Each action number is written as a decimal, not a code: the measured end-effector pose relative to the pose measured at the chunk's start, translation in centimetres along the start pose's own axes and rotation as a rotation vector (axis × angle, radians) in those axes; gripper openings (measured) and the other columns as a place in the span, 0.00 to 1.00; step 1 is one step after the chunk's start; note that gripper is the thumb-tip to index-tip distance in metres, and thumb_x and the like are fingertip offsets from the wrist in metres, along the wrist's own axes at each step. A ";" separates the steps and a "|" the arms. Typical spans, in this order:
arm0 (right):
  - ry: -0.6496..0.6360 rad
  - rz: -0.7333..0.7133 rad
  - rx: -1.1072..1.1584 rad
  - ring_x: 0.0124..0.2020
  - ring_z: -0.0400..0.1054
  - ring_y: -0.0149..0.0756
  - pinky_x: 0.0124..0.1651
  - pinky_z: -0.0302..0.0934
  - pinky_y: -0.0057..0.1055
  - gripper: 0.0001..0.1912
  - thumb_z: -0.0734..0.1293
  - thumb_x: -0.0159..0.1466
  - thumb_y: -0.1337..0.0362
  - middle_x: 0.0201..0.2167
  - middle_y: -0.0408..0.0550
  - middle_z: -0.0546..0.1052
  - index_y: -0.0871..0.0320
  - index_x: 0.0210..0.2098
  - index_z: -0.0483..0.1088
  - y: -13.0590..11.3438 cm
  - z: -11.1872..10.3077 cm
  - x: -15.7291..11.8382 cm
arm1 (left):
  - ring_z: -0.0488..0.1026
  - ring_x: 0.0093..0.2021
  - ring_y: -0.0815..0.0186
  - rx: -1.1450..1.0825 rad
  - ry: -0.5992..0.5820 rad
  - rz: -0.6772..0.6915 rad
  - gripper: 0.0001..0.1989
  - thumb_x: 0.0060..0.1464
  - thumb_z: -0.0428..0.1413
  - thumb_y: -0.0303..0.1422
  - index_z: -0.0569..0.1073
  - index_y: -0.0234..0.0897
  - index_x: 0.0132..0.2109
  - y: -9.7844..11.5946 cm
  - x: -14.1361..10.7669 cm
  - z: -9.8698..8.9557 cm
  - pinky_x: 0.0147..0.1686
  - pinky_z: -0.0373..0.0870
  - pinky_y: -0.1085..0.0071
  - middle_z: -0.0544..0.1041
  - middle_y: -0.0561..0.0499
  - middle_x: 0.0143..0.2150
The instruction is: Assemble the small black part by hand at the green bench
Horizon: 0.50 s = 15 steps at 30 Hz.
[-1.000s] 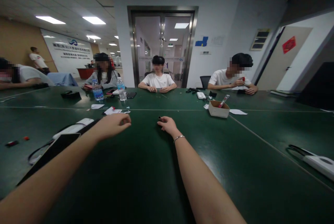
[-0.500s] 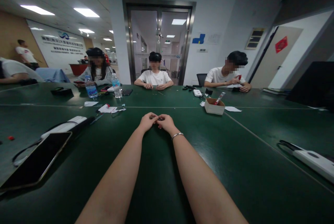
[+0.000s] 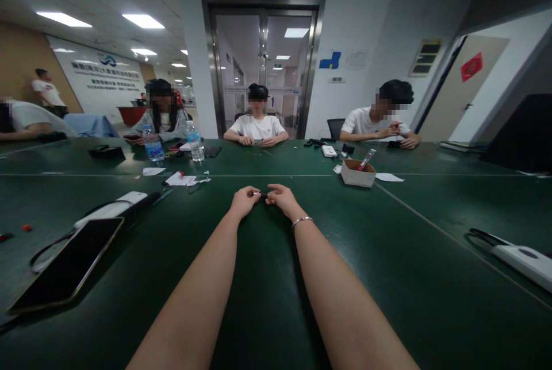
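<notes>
Over the middle of the dark green table (image 3: 267, 255), a small dark object (image 3: 263, 195) shows between my two hands. My left hand (image 3: 245, 200) pinches its left side, where a small light-coloured bit also shows at the fingertips. On the other side, my right hand (image 3: 281, 197) has its fingers bent around the object's right end, with the index finger raised a little above it. A silver bracelet (image 3: 302, 221) circles my right wrist. The object is too small to make out in detail.
A phone (image 3: 66, 263) and a white device (image 3: 112, 209) lie at the left. Ahead are bottles (image 3: 153, 145), papers (image 3: 180, 179) and a small open box (image 3: 357, 176). Another white device (image 3: 524, 261) lies at right. Several people sit around the table.
My hands have moved slightly apart, the right one shifting right. More of the dark object shows between them. The view has shifted a little.
</notes>
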State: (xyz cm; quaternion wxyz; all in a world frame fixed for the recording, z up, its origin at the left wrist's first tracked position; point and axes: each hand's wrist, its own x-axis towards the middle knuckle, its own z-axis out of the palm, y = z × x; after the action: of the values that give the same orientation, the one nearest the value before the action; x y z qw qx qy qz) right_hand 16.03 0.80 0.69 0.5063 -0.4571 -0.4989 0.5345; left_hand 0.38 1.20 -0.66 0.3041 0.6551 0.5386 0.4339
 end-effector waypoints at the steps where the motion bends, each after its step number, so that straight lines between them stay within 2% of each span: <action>1: -0.008 -0.003 0.004 0.18 0.68 0.27 0.26 0.66 0.21 0.19 0.62 0.55 0.84 0.19 0.41 0.72 0.67 0.45 0.67 0.0 0.0 0.0 | 0.74 0.32 0.66 -0.012 0.006 -0.008 0.10 0.49 0.58 0.31 0.75 0.35 0.40 0.0 0.0 0.0 0.38 0.69 0.70 0.77 0.48 0.32; 5: -0.037 -0.022 0.014 0.18 0.68 0.26 0.25 0.65 0.20 0.17 0.62 0.55 0.84 0.18 0.40 0.72 0.67 0.43 0.67 0.0 -0.3 -0.1 | 0.73 0.31 0.67 -0.034 -0.010 -0.041 0.08 0.48 0.59 0.30 0.73 0.35 0.38 -0.2 0.2 0.1 0.36 0.70 0.71 0.77 0.48 0.31; 9: -0.049 -0.015 0.000 0.18 0.67 0.26 0.23 0.64 0.19 0.14 0.62 0.55 0.84 0.18 0.42 0.72 0.67 0.39 0.68 -0.1 -0.4 -0.3 | 0.74 0.32 0.67 -0.077 -0.010 0.003 0.08 0.48 0.59 0.29 0.73 0.35 0.38 -0.3 -0.1 0.2 0.36 0.70 0.71 0.77 0.49 0.32; 15: -0.078 -0.023 -0.013 0.18 0.67 0.26 0.22 0.63 0.18 0.15 0.62 0.57 0.85 0.17 0.43 0.72 0.68 0.41 0.68 -0.5 -0.2 -0.7 | 0.74 0.34 0.68 -0.163 -0.070 0.042 0.12 0.46 0.59 0.24 0.72 0.35 0.40 -0.4 -0.4 0.1 0.37 0.71 0.71 0.76 0.49 0.35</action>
State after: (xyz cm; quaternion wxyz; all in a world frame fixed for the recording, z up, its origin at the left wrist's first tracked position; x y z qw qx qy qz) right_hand 16.34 0.09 1.19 0.4895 -0.4334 -0.5269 0.5430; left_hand 0.30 0.94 -1.10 0.3657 0.6540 0.4768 0.4595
